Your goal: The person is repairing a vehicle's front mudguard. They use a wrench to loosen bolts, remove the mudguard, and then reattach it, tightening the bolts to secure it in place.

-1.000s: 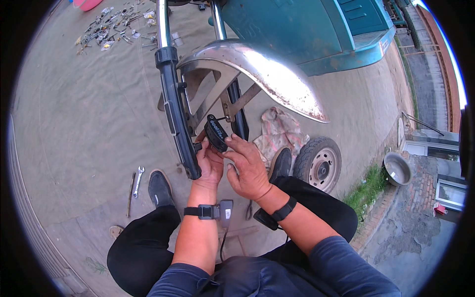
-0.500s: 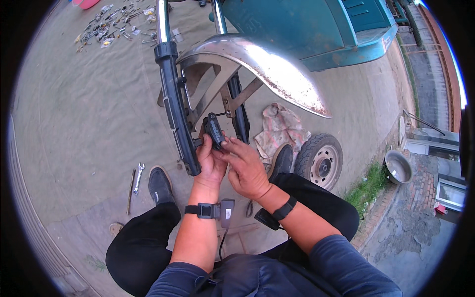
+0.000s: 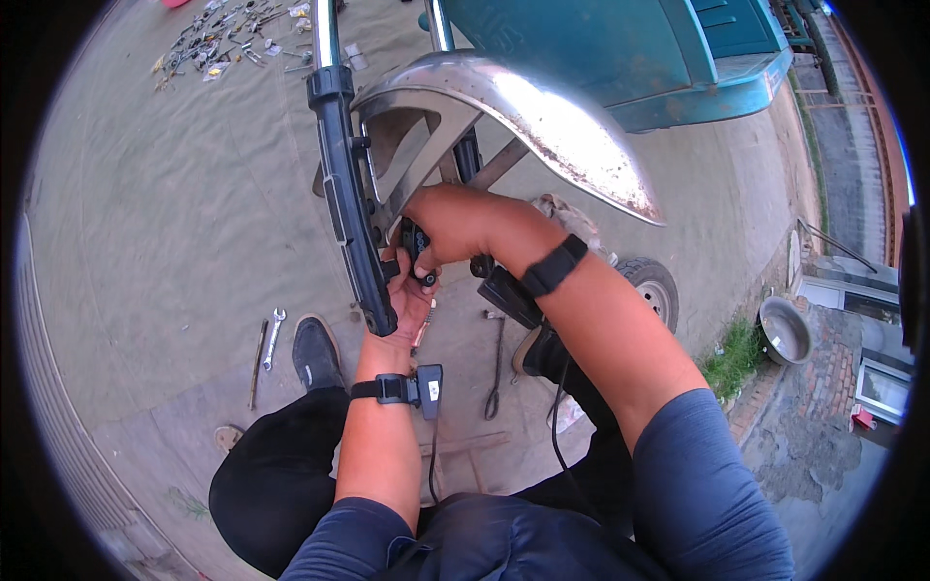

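Note:
A black folding hex key set (image 3: 417,242) is between my two hands, beside the lower part of the left fork leg (image 3: 346,208). My left hand (image 3: 411,308) holds it from below, palm up, its fingers partly hidden behind the tool and the leg. Over the top reaches my right hand (image 3: 448,225), closed on the tool with the thumb near its lower end; the other fingers are out of sight. Above them a shiny, rust-specked metal mudguard (image 3: 523,111) is fixed between the fork legs by its brackets.
A wrench (image 3: 275,339) and a thin rod (image 3: 258,363) lie on the ground at left. Loose hardware (image 3: 218,44) is spread at far left. A teal vehicle body (image 3: 601,58) stands behind. At right are a small wheel (image 3: 651,290), a rag (image 3: 572,215) and a metal basin (image 3: 784,330).
My right hand has moved forward and turned over the hex key set, its forearm now crossing in front of the rag and wheel. The tool has tilted down a little in my left hand.

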Motion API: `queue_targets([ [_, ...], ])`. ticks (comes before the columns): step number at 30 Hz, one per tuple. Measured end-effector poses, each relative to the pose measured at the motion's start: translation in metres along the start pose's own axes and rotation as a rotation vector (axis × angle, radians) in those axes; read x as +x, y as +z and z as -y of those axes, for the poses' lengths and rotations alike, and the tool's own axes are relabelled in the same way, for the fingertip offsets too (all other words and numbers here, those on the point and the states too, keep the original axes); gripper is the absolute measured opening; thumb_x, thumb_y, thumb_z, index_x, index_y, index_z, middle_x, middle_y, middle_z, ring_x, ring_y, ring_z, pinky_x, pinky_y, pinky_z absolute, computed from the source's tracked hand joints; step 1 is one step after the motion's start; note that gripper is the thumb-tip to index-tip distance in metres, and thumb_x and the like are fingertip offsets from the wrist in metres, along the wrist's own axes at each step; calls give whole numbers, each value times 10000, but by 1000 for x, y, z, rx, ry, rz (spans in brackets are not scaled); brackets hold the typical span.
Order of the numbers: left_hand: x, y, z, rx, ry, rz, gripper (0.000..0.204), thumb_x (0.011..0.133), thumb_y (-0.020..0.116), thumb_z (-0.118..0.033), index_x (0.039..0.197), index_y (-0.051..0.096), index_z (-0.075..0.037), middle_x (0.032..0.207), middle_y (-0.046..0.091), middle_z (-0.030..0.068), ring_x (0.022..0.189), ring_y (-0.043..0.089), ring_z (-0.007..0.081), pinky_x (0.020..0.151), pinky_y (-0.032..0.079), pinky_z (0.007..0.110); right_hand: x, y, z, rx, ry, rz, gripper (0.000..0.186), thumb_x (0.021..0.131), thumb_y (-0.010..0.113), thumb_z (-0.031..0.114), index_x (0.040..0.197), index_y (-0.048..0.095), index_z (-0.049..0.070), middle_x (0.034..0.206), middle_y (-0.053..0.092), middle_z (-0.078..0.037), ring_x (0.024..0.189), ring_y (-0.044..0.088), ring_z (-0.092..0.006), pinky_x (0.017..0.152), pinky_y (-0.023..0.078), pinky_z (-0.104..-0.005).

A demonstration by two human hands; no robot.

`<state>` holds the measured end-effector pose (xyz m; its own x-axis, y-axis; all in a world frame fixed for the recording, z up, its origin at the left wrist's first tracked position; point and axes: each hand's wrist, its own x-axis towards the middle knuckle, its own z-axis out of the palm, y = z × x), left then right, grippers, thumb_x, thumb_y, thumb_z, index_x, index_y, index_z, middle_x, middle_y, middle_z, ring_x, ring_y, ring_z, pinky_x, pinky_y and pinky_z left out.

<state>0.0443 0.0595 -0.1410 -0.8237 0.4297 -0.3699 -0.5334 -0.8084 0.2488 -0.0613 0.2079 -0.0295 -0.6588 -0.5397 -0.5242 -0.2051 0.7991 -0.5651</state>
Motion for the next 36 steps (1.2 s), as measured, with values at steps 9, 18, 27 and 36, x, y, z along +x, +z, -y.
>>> queue_targets([
  [9, 3, -5, 7, -104, 77, -221, 269, 1044, 609, -240, 1284, 569, -127, 955, 613, -1, 809, 561, 119, 748, 523, 298, -4, 13, 4, -81, -39, -164, 665, 610, 935, 253, 1182, 675, 33, 1136, 664, -155, 1105, 656, -368, 935, 540, -452],
  [18, 4, -31, 7, -77, -10, -167, 299, 1047, 602, -378, 1159, 605, -102, 924, 675, -8, 841, 648, 103, 746, 538, 270, -1, 38, 10, -242, -23, -479, 544, 591, 898, 218, 1041, 646, 48, 1075, 633, -120, 1097, 616, -319, 958, 498, -432],
  [27, 17, -21, 21, -42, 193, -390, 347, 1068, 560, -369, 1282, 587, -97, 1292, 660, 46, 1234, 609, 190, 1065, 482, 372, 11, 62, 8, -408, -16, -820, 252, 776, 674, 232, 971, 619, 82, 952, 583, -87, 997, 585, -286, 958, 431, -429],
  [36, 27, -4, 21, -31, 266, -213, 377, 1101, 478, -334, 1395, 530, -105, 1439, 574, 86, 1336, 536, 229, 1158, 402, 411, -4, 64, 13, -263, -61, -916, 281, 761, 684, 176, 1019, 642, 71, 981, 591, -114, 1023, 583, -322, 1003, 424, -450],
])
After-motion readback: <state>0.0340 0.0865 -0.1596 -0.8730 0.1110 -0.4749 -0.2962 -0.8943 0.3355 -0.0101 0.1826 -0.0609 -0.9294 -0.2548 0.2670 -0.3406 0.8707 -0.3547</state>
